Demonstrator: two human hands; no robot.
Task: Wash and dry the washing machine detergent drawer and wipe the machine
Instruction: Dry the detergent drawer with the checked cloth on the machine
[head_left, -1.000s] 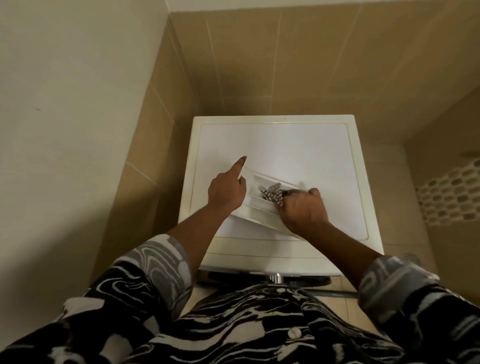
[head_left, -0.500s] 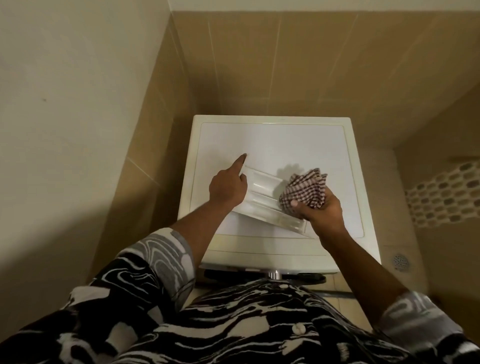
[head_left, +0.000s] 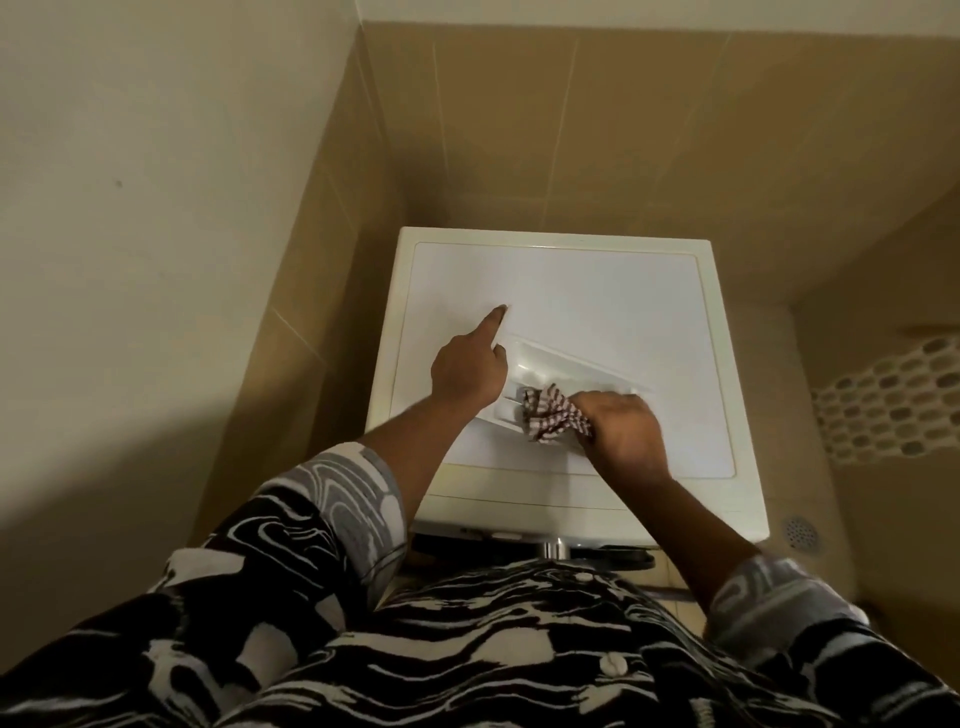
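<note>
A white detergent drawer (head_left: 563, 366) lies at an angle on top of the white washing machine (head_left: 571, 275). My left hand (head_left: 470, 371) holds the drawer's left end, its index finger stretched out along the machine top. My right hand (head_left: 621, 428) grips a bunched red-and-white checked cloth (head_left: 550, 418) and presses it into the drawer's near compartments. The near right part of the drawer is hidden under that hand and the cloth.
The machine stands in a tiled corner, with beige wall tiles (head_left: 597, 130) behind and a plain wall (head_left: 156, 208) on the left. A round floor drain (head_left: 801, 531) lies to the machine's right. A mosaic tile band (head_left: 893, 400) runs along the right wall.
My right hand, which held the cloth lifted at the drawer's right end, has come back down and left, pushing the cloth into the drawer. My left hand has kept its hold.
</note>
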